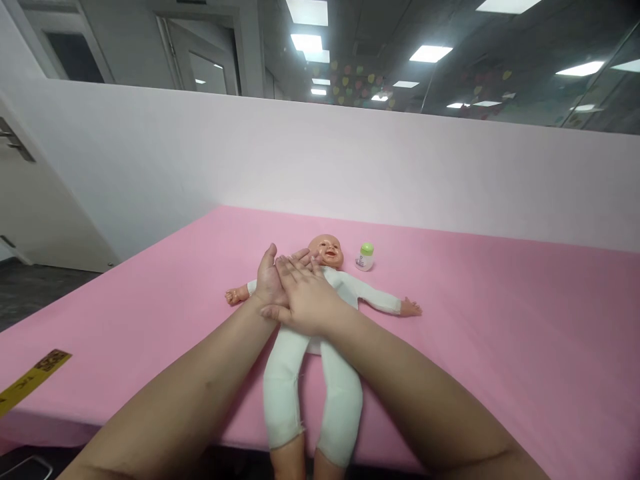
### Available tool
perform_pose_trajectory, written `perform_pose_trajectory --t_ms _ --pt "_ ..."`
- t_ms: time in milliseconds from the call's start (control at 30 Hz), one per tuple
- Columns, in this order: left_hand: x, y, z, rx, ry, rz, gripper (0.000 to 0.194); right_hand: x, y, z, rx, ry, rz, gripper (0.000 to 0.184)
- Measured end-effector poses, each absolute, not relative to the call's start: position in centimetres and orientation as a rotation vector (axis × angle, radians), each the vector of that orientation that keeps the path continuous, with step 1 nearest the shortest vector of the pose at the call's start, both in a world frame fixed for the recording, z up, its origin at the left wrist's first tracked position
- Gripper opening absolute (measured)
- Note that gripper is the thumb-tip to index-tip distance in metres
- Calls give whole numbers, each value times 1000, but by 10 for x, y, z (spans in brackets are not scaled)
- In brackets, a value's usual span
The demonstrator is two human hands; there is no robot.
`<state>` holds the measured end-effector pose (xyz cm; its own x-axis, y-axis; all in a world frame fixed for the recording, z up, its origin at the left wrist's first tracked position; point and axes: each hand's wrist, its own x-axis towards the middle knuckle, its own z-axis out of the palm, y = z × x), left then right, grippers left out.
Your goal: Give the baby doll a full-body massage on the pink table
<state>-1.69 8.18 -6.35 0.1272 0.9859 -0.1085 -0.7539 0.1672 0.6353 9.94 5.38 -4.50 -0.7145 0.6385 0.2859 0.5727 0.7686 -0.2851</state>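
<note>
A baby doll (pixel 343 400) in white cloth lies face up, its arms spread and its legs toward me. Above its torso, my left hand (pixel 270 283) is turned palm up with the fingers stretched out. My right hand (pixel 309 301) rests flat across that palm, fingers extended and pressing no object that I can see. Together the hands cover part of the doll's chest; whether they touch it I cannot tell. Beside the doll's head stands a small clear bottle (pixel 365 259) with a light green cap.
A pink cloth (pixel 490 333) covers the table under the doll. On its left front edge lies a yellow strip (pixel 35 382) with a printed code. A white wall (pixel 350 160) with glass above it closes off the back. At the left is a door (pixel 40 207).
</note>
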Motion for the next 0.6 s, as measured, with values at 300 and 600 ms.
perform_pose_trajectory --t_ms 300,600 --pt "-52 102 -79 443 480 1433 87 100 56 -46 -1022 -2674 259 112" --pt "-42 95 -74 453 462 1494 78 94 36 -38 -738 -2594 487 109"
